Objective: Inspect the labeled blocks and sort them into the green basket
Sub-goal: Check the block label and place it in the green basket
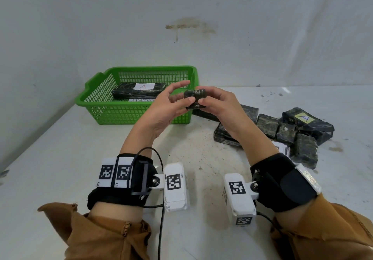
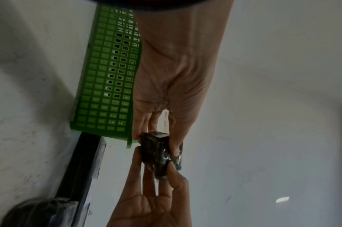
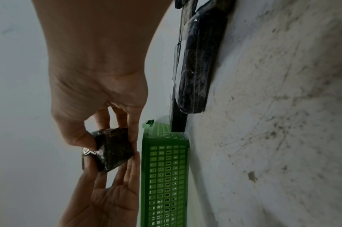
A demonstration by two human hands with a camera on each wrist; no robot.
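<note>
We held one small dark wrapped block (image 1: 195,98) in the air between both hands, just in front of the green basket (image 1: 105,110) near the table's far-left corner. Our right hand (image 1: 218,106) pinched it between thumb and fingers; our left hand (image 1: 167,106) pressed a thumb to it, the other fingers spread nearly straight. No label showed on it yet. The basket already held at least one long block marked A (image 1: 139,90). A pile of blocks (image 1: 286,130) waited toward the table's right edge, so we judged most sorting remained.
</note>
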